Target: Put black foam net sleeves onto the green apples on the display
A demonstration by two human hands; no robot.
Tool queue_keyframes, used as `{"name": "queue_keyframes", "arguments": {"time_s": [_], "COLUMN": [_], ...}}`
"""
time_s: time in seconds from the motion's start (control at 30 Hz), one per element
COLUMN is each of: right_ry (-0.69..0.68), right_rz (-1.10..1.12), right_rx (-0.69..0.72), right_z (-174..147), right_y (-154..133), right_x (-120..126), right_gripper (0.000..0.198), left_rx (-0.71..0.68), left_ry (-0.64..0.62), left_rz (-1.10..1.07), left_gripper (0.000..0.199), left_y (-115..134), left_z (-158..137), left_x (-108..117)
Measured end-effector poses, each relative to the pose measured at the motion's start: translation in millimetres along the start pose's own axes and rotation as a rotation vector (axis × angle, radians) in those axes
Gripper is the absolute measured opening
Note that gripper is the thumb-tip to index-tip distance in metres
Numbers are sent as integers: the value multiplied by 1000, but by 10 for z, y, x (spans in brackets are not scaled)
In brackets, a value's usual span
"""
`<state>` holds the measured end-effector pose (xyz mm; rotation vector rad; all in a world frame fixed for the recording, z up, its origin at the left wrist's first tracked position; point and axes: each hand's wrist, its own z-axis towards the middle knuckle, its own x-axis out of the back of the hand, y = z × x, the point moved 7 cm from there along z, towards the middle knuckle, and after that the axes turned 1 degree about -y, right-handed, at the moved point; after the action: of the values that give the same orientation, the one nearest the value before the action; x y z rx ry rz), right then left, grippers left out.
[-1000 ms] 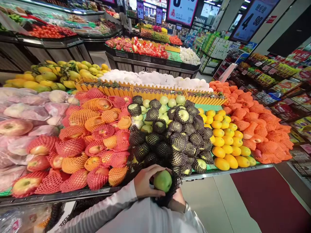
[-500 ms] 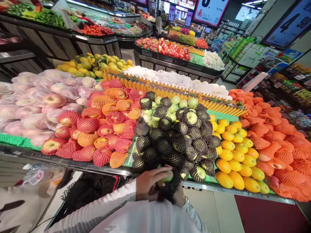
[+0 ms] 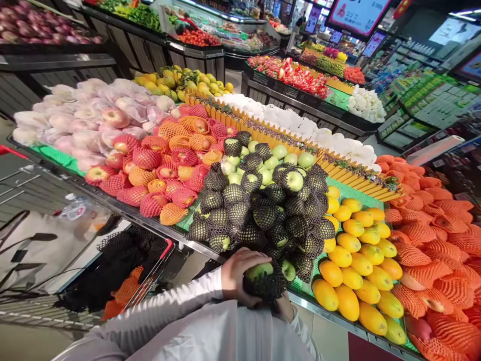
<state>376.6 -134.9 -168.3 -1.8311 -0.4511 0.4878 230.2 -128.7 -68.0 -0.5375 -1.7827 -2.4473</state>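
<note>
the apple point(image 3: 258, 271) is at the near edge of the stand point(image 3: 330, 318), just in front of the netted apples point(image 3: 265, 213), with mangoes point(image 3: 347, 301) to the right. a black net point(image 3: 272, 287) covers its near and right parts, while green skin shows at the top left. the left hand point(image 3: 240, 276) grips the apple from the left, fingers curled over the far side and thumb along the near side. the right hand point(image 3: 286, 307) is below and to the right of the net, mostly hidden, so i cannot tell how its fingers stand.

the apple should feel firm and modest in weight, its bare skin smooth and a bit slippery; a drop or hard squeeze would likely bruise it. the net (foam, by the look of it) should be very light, soft and stretchy, giving more grip than skin. best hold: the apple around its widest part, without digging in fingertips, and the net by its loose rim.
</note>
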Motion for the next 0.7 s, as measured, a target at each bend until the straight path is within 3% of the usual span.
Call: {"name": "queue_keyframes", "arguments": {"time_s": [0.1, 0.2, 0.3, 0.4, 0.5, 0.6, 0.7], "right_ry": [-166, -523, -495, -294, -154, -169, -182], "right_rz": [47, 30, 5, -108, -316, -445, -541], "right_rx": [-23, 4, 137, 330, 453, 478, 521], "right_z": [-96, -210, -194, -135, -119, -137, -179], "right_y": [-390, -929, -1346, -1472, -1368, -1198, -1130], "right_x": [152, 184, 398, 585, 590, 469, 393], "right_gripper": [60, 61, 48, 49, 84, 113, 117], "left_rx": [143, 346, 497, 476, 405, 319, 296], "left_ry": [133, 412, 628, 623, 540, 369, 250], "left_rz": [-352, -742, -891, -889, -860, -907, -911], "left_gripper": [73, 66, 72, 77, 71, 61, 61], "left_y": [-145, -420, -587, -491, -286, -93, -17], "left_z": [-37, -163, -314, -312, -209, -53, 46], "left_x": [44, 117, 101, 31, -84, -308, -547]}}
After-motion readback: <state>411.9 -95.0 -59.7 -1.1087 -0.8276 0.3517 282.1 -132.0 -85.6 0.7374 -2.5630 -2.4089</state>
